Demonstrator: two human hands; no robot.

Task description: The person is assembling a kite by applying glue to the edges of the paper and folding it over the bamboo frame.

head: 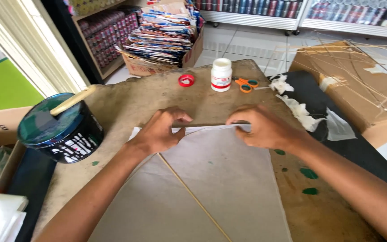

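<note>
Pressing down on the top edge of a grey paper sheet (220, 179), both hands work side by side on a worn brown table (131, 103); left hand (160, 132) has fingers curled, thumb and fingertips pinching the folded white edge strip (207, 128) of the sheet, right hand (265, 127) lies palm down with fingers bent, gripping the same strip at its right end. Sheet lies flat in the middle of the table, near the person, with a thin bamboo stick (193, 197) running diagonally across it from under the left hand toward the bottom edge. Left of the hands a dark round tub (61, 130) with a wooden stick (72, 101) resting on its lid. Farther back on the table: red tape roll (186, 80), white bottle (221, 75), orange-handled scissors (246, 84), all well apart from the hands. Right side: cardboard box (359, 89) with thin sticks on top, white paper scraps (298, 110) on dark cloth. Green paint spots (309, 173) on the table by the right forearm
</note>
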